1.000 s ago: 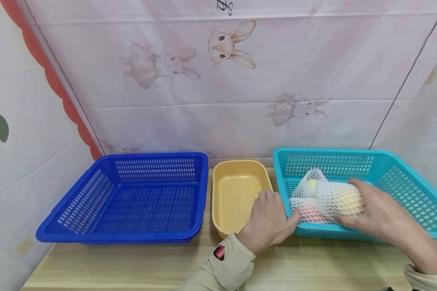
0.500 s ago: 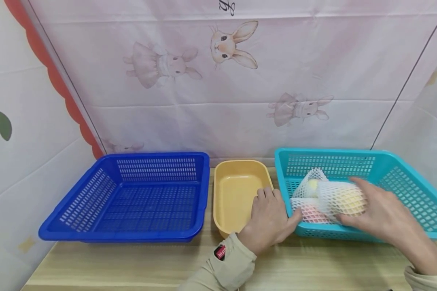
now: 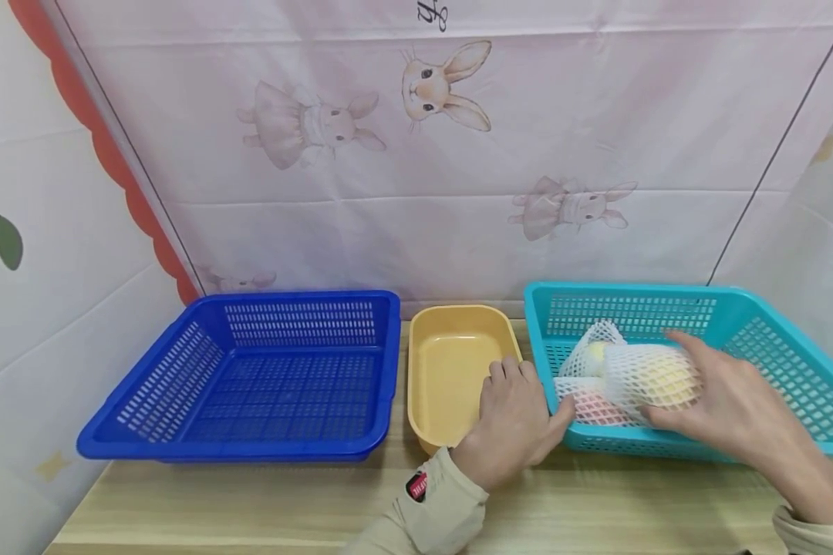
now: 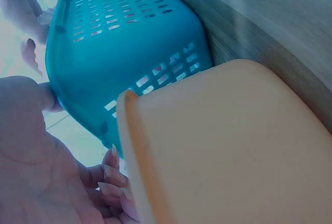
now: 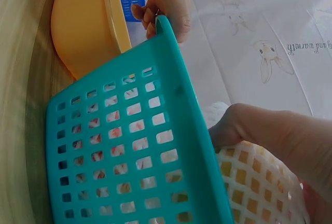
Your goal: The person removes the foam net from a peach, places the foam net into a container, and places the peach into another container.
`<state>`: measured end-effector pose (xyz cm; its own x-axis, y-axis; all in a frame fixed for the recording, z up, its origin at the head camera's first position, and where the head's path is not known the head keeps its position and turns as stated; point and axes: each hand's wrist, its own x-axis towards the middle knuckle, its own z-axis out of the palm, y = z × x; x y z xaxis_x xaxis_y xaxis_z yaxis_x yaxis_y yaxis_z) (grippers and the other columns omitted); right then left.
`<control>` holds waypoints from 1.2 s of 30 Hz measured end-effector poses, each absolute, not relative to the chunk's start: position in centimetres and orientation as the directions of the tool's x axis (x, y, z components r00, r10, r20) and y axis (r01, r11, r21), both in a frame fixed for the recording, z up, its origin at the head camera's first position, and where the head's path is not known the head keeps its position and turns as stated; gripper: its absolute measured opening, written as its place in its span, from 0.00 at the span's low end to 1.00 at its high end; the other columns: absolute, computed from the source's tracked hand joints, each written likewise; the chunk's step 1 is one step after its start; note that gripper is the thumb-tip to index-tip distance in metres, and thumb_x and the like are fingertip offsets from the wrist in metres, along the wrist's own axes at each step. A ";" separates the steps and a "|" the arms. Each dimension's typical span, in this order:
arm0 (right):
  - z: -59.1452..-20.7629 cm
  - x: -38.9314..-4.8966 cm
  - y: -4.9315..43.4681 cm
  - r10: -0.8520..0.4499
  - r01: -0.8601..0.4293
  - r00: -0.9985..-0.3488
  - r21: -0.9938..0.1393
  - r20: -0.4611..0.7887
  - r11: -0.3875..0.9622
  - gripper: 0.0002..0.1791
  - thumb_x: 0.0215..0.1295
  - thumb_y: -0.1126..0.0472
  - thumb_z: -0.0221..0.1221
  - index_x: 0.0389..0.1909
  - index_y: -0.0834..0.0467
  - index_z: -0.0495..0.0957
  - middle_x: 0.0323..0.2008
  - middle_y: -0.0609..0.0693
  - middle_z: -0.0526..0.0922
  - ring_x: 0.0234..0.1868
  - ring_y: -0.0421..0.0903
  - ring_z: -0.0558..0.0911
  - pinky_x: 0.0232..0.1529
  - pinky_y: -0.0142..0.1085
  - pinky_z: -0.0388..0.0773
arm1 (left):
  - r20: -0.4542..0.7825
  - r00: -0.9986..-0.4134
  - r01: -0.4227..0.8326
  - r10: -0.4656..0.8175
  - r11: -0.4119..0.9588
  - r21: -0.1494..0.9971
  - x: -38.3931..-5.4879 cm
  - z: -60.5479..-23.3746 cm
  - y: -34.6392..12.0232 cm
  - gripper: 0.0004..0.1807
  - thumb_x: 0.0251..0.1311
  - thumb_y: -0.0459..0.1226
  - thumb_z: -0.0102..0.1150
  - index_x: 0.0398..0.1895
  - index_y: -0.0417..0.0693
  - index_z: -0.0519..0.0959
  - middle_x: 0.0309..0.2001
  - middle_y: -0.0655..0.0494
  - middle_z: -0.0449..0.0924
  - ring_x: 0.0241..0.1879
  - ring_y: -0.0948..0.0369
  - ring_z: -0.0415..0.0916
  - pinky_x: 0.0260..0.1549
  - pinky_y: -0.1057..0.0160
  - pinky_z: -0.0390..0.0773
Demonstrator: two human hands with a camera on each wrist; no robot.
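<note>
Pale pink bunny-print backdrop (image 3: 361,169) behind a wood-grain table (image 3: 250,509), with a blue basket (image 3: 284,393), a yellow tray (image 3: 451,370) and a teal basket (image 3: 632,288) lined up in front of it. Both forearms reach in from the near side. The left hand (image 3: 510,420) sits palm down over the gap between tray and teal basket, gripping the teal rim with its thumb hooked inside and fingers curled outside. The right hand (image 3: 736,401) comes in from the right, thumb and fingers wrapped round a yellow ball in white foam netting (image 3: 666,381). That ball is at the front of the teal basket, to the right of the left hand, overlapping a netted pink ball (image 3: 597,406), with another netted yellow ball (image 3: 597,354) just behind. The left wrist cam shows the curled fingertips (image 4: 111,175) the head cam misses, and the right wrist one catches "and warmth" lettering (image 5: 311,46) on the backdrop.
</note>
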<state>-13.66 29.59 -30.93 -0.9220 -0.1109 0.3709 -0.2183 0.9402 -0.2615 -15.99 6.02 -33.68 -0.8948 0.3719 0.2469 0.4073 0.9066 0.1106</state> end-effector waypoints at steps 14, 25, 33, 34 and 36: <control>-29.3 -13.5 28.1 -0.139 -0.257 -0.905 -0.256 0.402 0.932 0.56 0.33 0.46 0.78 0.63 0.67 0.65 0.37 0.71 0.80 0.26 0.55 0.78 0.18 0.41 0.71 | 0.289 -0.859 0.435 0.423 0.900 -0.024 -14.5 -32.3 4.3 0.34 0.57 0.70 0.44 0.30 0.48 0.70 0.27 0.55 0.62 0.27 0.61 0.56 0.24 0.69 0.58; -28.0 -13.1 26.5 -0.144 -0.250 -0.921 -0.267 0.361 0.931 0.60 0.31 0.46 0.78 0.68 0.63 0.60 0.36 0.67 0.80 0.26 0.52 0.76 0.18 0.38 0.68 | 0.232 -0.883 0.428 0.408 0.903 0.042 -13.8 -30.7 2.4 0.45 0.39 0.63 0.72 0.52 0.40 0.70 0.42 0.52 0.69 0.39 0.58 0.65 0.39 0.65 0.72; -27.4 -13.0 25.9 -0.176 -0.304 -0.892 -0.264 0.417 0.915 0.60 0.30 0.46 0.79 0.67 0.59 0.61 0.34 0.66 0.79 0.27 0.54 0.76 0.17 0.38 0.67 | 0.267 -0.873 0.442 0.408 0.893 0.080 -13.8 -30.5 0.9 0.43 0.41 0.59 0.74 0.51 0.38 0.70 0.43 0.50 0.70 0.39 0.57 0.65 0.39 0.64 0.72; -27.3 -13.0 25.8 -0.180 -0.310 -0.889 -0.264 0.422 0.913 0.59 0.30 0.46 0.79 0.67 0.59 0.61 0.34 0.66 0.79 0.28 0.54 0.77 0.17 0.38 0.68 | 0.270 -0.873 0.441 0.407 0.894 0.080 -13.8 -30.4 0.8 0.43 0.41 0.59 0.74 0.52 0.37 0.70 0.44 0.50 0.70 0.39 0.56 0.66 0.39 0.64 0.72; -27.2 -12.9 25.5 -0.189 -0.320 -0.888 -0.268 0.420 0.908 0.60 0.30 0.45 0.79 0.67 0.59 0.61 0.35 0.66 0.79 0.28 0.55 0.77 0.18 0.38 0.68 | 0.269 -0.876 0.434 0.401 0.898 0.073 -13.8 -30.3 0.7 0.45 0.41 0.60 0.73 0.54 0.37 0.70 0.47 0.49 0.70 0.41 0.56 0.66 0.41 0.63 0.73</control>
